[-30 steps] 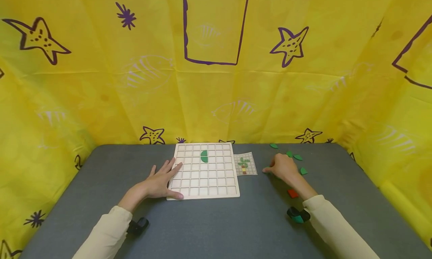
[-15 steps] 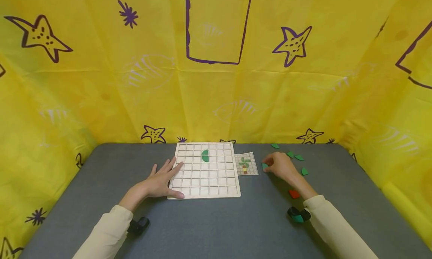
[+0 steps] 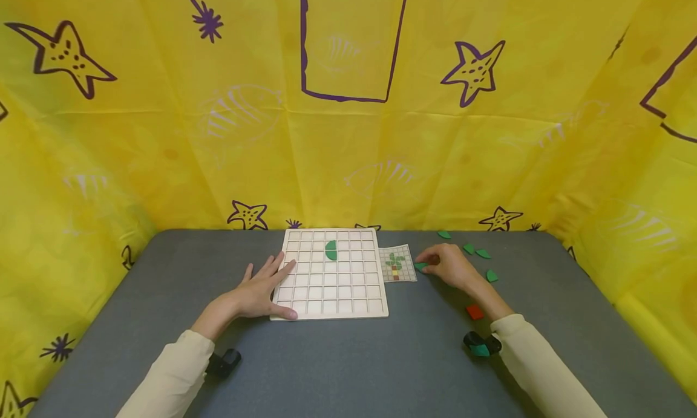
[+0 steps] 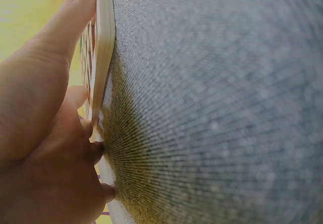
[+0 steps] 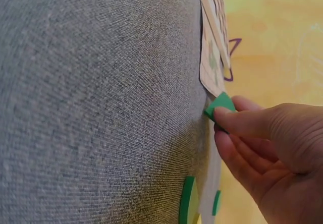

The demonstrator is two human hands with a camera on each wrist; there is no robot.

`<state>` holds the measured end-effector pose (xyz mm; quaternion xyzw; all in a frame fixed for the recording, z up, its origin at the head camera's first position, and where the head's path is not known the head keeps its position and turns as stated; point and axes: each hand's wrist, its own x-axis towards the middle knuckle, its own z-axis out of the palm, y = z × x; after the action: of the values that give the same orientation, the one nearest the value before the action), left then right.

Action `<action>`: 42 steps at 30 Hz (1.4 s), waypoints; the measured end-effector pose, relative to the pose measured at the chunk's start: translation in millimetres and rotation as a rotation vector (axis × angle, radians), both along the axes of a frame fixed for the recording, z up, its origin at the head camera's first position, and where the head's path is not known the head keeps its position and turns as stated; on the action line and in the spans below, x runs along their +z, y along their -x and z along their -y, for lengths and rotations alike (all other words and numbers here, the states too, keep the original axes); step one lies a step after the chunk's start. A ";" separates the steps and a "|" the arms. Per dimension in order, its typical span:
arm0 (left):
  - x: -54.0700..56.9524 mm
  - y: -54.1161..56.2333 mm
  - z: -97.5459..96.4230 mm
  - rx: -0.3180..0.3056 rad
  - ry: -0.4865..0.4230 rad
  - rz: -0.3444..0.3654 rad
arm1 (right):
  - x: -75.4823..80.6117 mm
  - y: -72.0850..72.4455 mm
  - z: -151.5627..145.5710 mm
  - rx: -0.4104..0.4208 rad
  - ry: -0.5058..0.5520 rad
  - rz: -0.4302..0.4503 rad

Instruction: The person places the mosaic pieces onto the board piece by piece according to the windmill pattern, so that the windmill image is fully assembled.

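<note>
Presently, green piece [image 5: 222, 101] pinched between thumb and fingers of right hand [image 3: 451, 265], just right of pattern card [image 3: 404, 270]. Card sits at right edge of grid board [image 3: 329, 288]. Left hand [image 3: 257, 294], fingers spread, rests over board's left edge. Broad worktop [image 3: 327, 369] strip fronts board's near edge. Loose green pieces [image 3: 483, 254] lie far right; red piece [image 3: 474, 312] nearer.

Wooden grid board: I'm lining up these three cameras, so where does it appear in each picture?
Head: the grid board lies just below the middle, facing up.
Left wrist: the board is a near edge-on strip at upper left.
Right wrist: the board is a near edge-on strip at the top, right of centre.
Shared landmark: the yellow backdrop.
</note>
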<state>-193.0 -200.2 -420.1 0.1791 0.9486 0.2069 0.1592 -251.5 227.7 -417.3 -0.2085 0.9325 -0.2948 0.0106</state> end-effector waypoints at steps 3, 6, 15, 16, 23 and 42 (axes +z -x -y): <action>0.4 -0.6 -0.3 -0.003 -0.004 -0.003 | -0.7 0.7 1.6 -0.008 -0.002 0.010; 0.6 -1.1 -0.1 -0.007 -0.007 -0.009 | -0.4 1.0 3.1 -0.015 -0.013 0.008; -1.4 -0.6 1.2 -0.010 -0.007 -0.023 | 10.5 4.1 16.1 -0.022 0.025 -0.019; -1.7 -0.5 1.4 -0.009 -0.006 -0.024 | 12.3 4.9 18.8 -0.020 0.040 -0.019; -2.8 -0.4 1.9 -0.015 -0.007 -0.036 | 18.6 11.7 38.5 0.033 0.083 -0.073; 0.7 1.7 -0.6 -0.003 0.064 -0.013 | 13.3 22.7 91.1 0.020 0.193 0.031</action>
<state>-194.7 -199.5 -419.3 0.1766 0.9554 0.1750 0.1591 -274.2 136.6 -404.0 -0.2131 0.8973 -0.3865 0.0077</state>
